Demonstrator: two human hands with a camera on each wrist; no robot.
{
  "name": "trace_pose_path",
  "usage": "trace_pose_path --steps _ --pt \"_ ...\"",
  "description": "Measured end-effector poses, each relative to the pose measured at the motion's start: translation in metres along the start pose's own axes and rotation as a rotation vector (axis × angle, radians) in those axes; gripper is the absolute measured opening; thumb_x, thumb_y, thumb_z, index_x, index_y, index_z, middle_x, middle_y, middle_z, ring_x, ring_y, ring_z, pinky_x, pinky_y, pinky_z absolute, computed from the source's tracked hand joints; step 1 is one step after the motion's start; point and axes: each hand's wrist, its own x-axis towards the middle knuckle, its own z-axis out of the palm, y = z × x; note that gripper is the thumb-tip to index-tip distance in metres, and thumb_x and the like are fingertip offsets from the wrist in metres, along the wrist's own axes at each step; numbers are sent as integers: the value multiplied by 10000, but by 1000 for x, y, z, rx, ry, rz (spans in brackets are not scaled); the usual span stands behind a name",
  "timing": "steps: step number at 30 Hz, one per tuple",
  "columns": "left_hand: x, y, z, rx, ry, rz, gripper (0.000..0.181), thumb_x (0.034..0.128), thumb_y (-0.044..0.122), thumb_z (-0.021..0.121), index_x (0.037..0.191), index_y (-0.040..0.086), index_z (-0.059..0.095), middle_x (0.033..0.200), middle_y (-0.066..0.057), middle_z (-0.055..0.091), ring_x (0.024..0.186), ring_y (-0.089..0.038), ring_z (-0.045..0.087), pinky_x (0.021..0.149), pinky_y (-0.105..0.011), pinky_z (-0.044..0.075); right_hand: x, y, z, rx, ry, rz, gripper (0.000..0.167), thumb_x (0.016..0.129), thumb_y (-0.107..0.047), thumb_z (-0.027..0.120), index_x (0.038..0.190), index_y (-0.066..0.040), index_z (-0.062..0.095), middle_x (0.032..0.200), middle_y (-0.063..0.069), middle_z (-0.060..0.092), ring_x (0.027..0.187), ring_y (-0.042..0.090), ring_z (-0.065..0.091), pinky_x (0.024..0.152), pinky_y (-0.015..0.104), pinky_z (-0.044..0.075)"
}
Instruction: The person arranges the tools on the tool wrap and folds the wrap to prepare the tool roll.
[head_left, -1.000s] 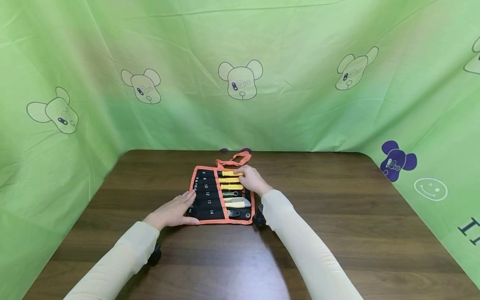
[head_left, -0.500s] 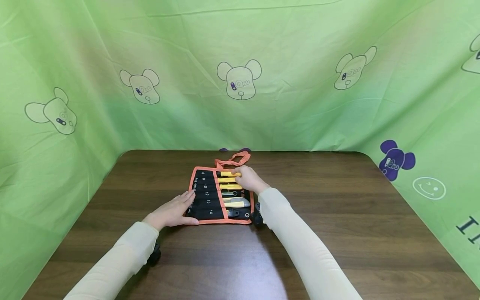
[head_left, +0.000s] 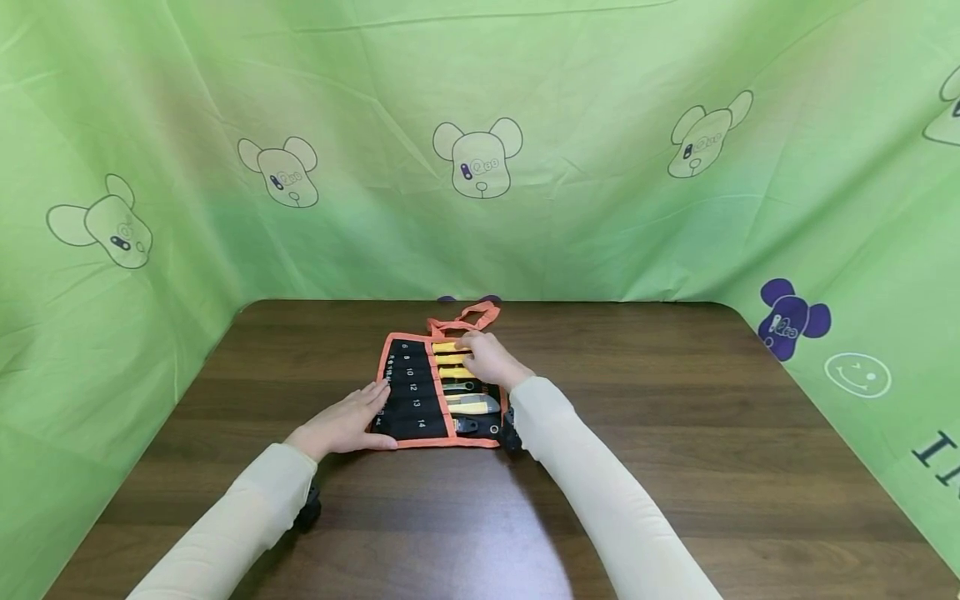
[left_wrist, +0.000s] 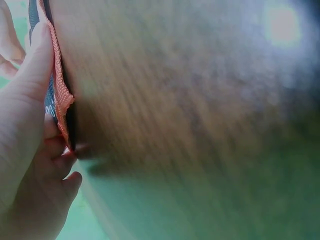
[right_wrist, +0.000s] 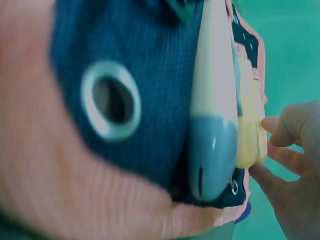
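A black tool roll with orange trim (head_left: pixel 417 417) lies unrolled on the table, numbers printed on its pockets. My left hand (head_left: pixel 348 423) rests on its left edge, fingers extended; its thumb lies along the orange border in the left wrist view. At the far pocket, my right hand (head_left: pixel 491 358) pinches a yellow-handled screwdriver (head_left: pixel 444 347), its shaft hidden in the pocket. Below it sit two more yellow handles (head_left: pixel 452 373), a small wrench (head_left: pixel 457 387), a pale utility knife (right_wrist: pixel 212 125) and a dark tool (head_left: pixel 465 426), its kind unclear.
An orange strap loop (head_left: pixel 480 312) trails from the roll's far edge. Brown wood-grain tabletop (head_left: pixel 675 417) surrounds the roll. Beyond the table hangs a green printed cloth (head_left: pixel 585 208), which also runs along both sides.
My right hand has moved left with the screwdriver; the black section by its handle has gone into the pocket. My left hand stays in place.
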Motion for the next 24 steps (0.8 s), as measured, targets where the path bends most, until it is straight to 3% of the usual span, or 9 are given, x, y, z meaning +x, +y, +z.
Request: trace_pose_path --steps 3,6,10,13,19,22,24 --pt "0 0 0 -3 2 1 928 826 566 571 1415 -71 243 1480 -223 173 1352 -345 159 1063 -460 197 0 -1 1 22 -1 19 359 913 7 449 1260 -1 539 1328 169 455 1071 296 489 767 358 431" --pt "0 1 0 -3 5 0 930 824 569 572 1415 -70 246 1481 -219 174 1352 -341 160 1063 -459 198 0 0 1 70 1 30 359 915 16 450 1262 -6 538 1305 154 484 758 226 526 612 303 411" --pt "0 0 0 1 7 2 935 822 574 570 1415 -71 244 1481 -223 172 1352 -345 160 1062 -461 200 0 3 2 109 4 8 357 917 15 441 1262 4 533 1288 154 498 472 128 355 515 254 362" --pt "1 0 0 -5 4 -5 945 818 580 571 1419 -68 236 1484 -220 165 1354 -341 155 1064 -458 197 -3 5 1 119 15 -4 374 919 6 437 1284 -8 516 1296 147 491 418 96 290 493 247 336" --pt "1 -1 1 -15 8 -25 950 810 583 578 1425 -55 233 1490 -205 159 1359 -328 146 1067 -446 196 -10 4 -6 120 42 -18 404 921 -19 461 1324 -34 485 1338 150 450 444 151 367 514 280 372" --pt "-1 0 3 -23 13 -35 938 814 587 569 1436 -27 229 1495 -195 148 1360 -335 129 1062 -450 206 -16 1 -10 89 81 -58 398 921 -34 483 1319 -16 485 1356 164 431 739 216 554 695 337 445" --pt "-3 0 3 -36 21 -30 927 822 587 558 1443 -13 222 1497 -199 137 1358 -351 121 1055 -466 217 -21 -1 -12 70 114 -97 391 926 -52 498 1312 5 485 1353 174 433 1028 263 533 866 380 421"
